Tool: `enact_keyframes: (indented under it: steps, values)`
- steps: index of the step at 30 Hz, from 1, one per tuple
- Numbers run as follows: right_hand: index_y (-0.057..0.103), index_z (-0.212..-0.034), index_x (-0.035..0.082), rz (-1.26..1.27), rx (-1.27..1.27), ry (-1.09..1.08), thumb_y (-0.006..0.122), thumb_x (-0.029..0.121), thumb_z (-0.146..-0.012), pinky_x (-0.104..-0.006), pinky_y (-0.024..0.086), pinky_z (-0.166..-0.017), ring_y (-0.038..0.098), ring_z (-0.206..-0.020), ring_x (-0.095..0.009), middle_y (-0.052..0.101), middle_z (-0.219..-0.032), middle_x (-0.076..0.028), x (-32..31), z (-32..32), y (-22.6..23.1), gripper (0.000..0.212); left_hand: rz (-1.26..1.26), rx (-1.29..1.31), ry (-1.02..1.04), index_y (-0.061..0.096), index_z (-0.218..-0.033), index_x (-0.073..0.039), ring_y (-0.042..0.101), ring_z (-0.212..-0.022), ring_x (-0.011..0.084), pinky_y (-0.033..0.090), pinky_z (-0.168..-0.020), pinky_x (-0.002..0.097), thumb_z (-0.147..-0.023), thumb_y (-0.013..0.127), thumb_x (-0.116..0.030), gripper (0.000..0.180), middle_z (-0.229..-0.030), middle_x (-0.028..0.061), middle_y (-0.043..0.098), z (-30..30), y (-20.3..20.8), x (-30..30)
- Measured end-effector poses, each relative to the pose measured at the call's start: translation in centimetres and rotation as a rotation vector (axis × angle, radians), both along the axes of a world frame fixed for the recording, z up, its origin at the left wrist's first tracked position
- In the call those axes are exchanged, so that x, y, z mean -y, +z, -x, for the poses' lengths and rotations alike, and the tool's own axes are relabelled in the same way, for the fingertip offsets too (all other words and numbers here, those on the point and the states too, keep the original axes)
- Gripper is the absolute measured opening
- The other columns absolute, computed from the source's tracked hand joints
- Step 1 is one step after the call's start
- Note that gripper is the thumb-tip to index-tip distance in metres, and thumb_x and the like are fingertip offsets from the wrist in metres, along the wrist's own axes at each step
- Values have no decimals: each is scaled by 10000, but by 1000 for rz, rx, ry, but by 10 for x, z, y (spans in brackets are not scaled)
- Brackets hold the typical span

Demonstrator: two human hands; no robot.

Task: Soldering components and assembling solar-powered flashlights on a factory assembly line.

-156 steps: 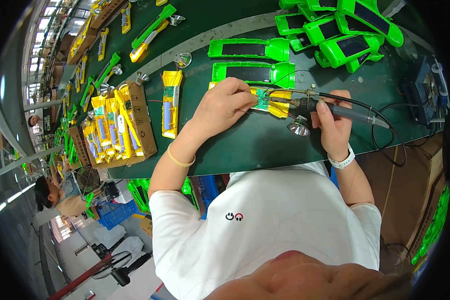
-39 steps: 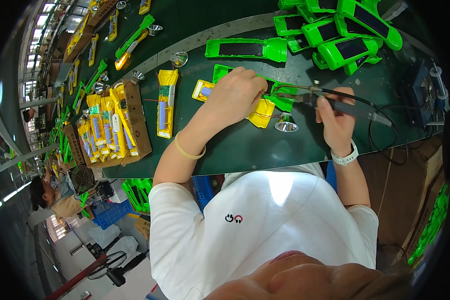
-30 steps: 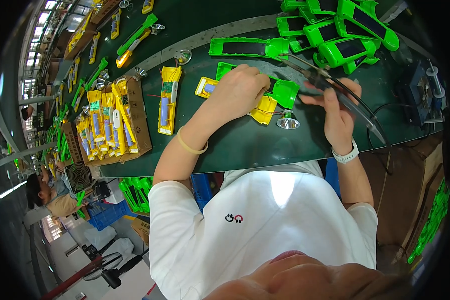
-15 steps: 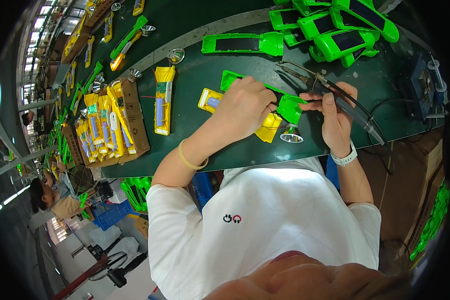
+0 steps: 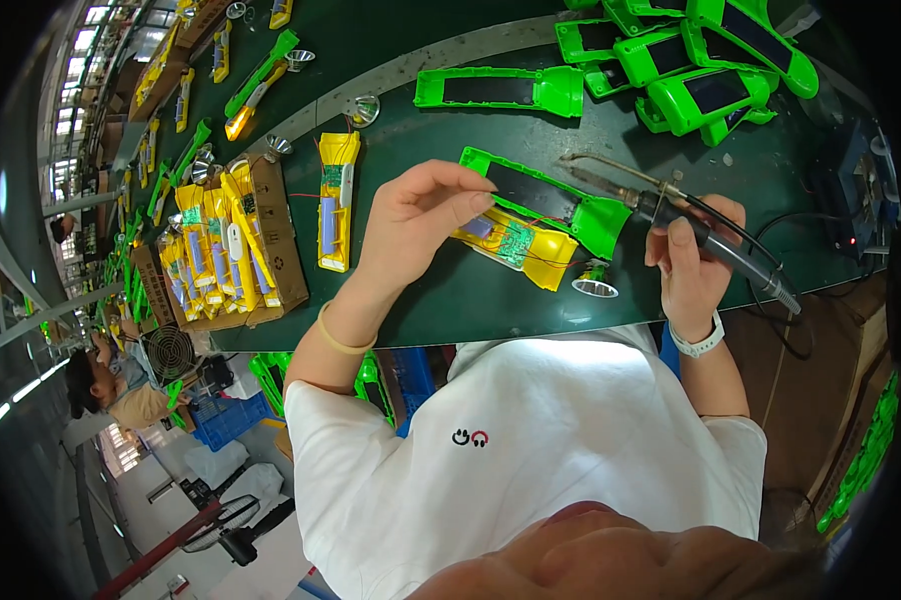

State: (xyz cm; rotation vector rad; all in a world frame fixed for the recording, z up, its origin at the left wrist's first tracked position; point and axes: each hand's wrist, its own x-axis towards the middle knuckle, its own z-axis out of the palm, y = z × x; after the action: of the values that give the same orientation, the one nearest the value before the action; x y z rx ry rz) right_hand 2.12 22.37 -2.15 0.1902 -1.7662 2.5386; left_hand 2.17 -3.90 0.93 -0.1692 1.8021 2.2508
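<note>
1. Left hand: thumb and index fingertips nearly meet at the yellow plastic insert's upper-left end; whether they pinch anything, I cannot tell.
2. The insert lies slanted on the desk, flared end pointing lower right.
3. Smooth green shell alongside.
4. Shiny conical reflector near the flare.
5. Soldering iron, tip upper-left, gripped by the right hand.

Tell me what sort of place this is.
Probably a factory assembly workshop: the right hand holds a soldering iron, green casings lie piled up, and a cardboard box holds many matching yellow parts.
</note>
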Motion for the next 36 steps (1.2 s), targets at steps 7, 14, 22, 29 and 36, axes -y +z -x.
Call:
enact_keyframes:
  steps: [7,14,22,29,36]
  values:
    - [357,-1006,26,-30,168,96,602,4,-815,-183,443,-471,554,-591,-86,493,-856,-75,38,3,0,312,1061,-672,-412,625,-833,-42,525,-690,195,457,-602,281,-733,637,-48,101,-838,78,497,36,-11,23]
    - [367,-989,18,-62,196,156,609,-4,-808,-178,477,-535,550,-625,-75,481,-851,-65,49,3,-12,303,1043,-693,-444,617,-805,-34,528,-718,190,459,-611,279,-724,645,-51,88,-841,75,468,40,-15,24]
    - [370,-1000,10,-93,217,130,620,17,-809,-188,472,-527,547,-609,-84,459,-863,-66,55,9,-11,315,1035,-709,-422,614,-797,-38,519,-698,195,456,-607,283,-709,649,-52,96,-818,73,469,40,-17,26]
    - [372,-977,9,-88,193,175,615,17,-814,-191,463,-512,550,-604,-89,470,-841,-66,48,7,-11,293,1053,-689,-421,611,-791,-41,520,-681,197,453,-597,286,-712,652,-63,92,-812,73,471,38,-16,24]
    - [359,-993,46,-120,149,133,567,52,-853,-179,383,-413,522,-525,-79,508,-722,-60,48,4,-9,250,1098,-673,-431,647,-788,-54,555,-725,231,475,-657,311,-689,659,-63,100,-831,83,500,38,-14,24]
